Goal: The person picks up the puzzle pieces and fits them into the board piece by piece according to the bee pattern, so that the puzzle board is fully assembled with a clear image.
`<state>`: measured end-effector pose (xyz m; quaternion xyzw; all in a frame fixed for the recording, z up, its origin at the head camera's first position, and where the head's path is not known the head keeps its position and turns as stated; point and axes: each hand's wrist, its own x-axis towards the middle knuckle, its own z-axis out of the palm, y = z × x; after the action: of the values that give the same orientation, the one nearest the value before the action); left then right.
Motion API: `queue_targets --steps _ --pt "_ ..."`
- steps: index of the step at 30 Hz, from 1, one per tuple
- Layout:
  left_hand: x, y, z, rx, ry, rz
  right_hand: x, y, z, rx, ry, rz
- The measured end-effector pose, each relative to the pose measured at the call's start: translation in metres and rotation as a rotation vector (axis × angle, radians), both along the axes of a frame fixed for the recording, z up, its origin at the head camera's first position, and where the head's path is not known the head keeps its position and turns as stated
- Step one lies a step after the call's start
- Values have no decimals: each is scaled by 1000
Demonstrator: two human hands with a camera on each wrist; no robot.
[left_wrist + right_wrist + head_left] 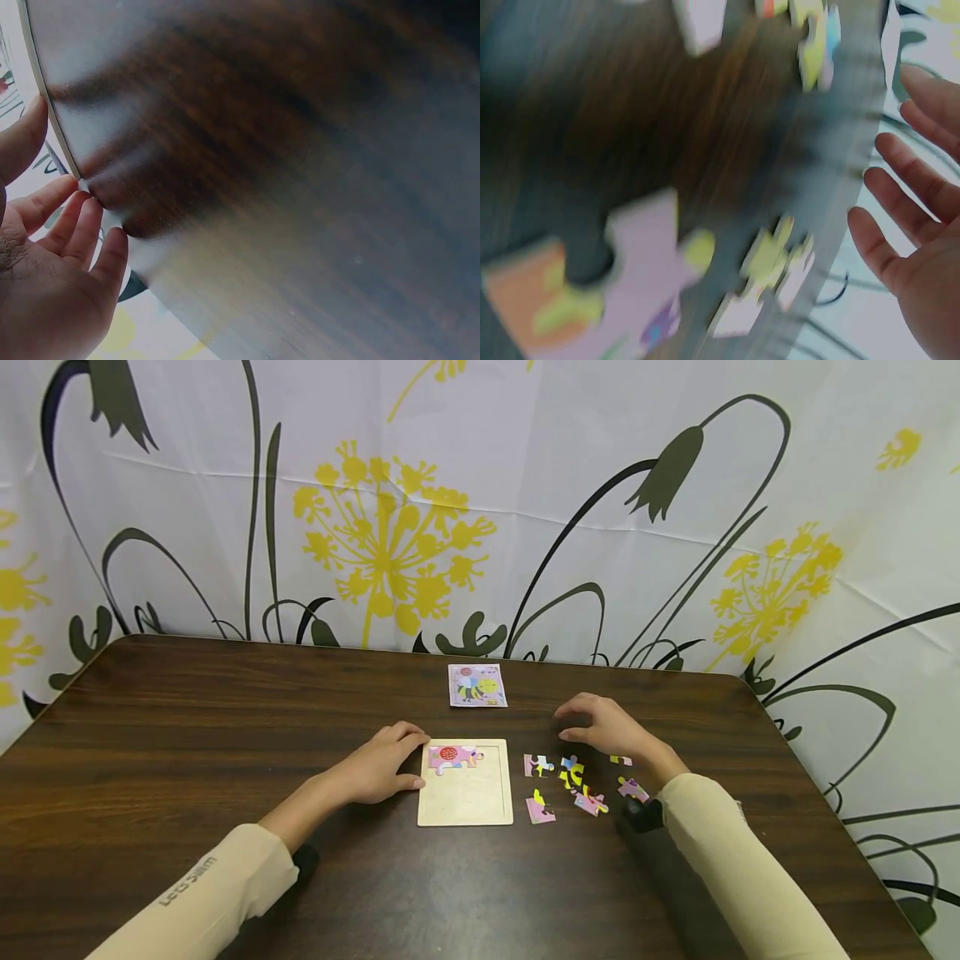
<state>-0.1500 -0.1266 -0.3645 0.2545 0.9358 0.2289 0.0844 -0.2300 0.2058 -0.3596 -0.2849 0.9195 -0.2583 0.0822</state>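
Note:
A square wooden puzzle tray (467, 806) lies on the table. Joined pink puzzle pieces (454, 757) fill part of its top left. At the tray's left edge, my left hand (382, 766) rests with thumb and fingertips touching the rim; the left wrist view shows the thumb and fingers along that edge (37, 64). My right hand (606, 725) hovers just beyond the loose pieces, its fingers loosely bent and holding nothing. Several loose pieces lie right of the tray, among them a pink and yellow one (538, 810) and a yellow and blue one (572, 770).
Behind the tray lies a square bee picture (477, 686). Another loose piece (633, 789) sits near the right wrist, and a small one (621, 760) shows below the right hand. The brown table (225, 727) ends at a flower-print curtain (540, 527).

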Motion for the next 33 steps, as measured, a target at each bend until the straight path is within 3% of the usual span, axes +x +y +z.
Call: queue_targets --steps 8,13,33 --pt "-1 0 -1 -3 -13 5 -5 30 -1 -1 -30 -119" --pt "0 0 0 -2 -25 9 -6 45 -4 29 9 -175" --pt "-1 0 -3 5 -12 9 -8 66 -14 59 31 -257"
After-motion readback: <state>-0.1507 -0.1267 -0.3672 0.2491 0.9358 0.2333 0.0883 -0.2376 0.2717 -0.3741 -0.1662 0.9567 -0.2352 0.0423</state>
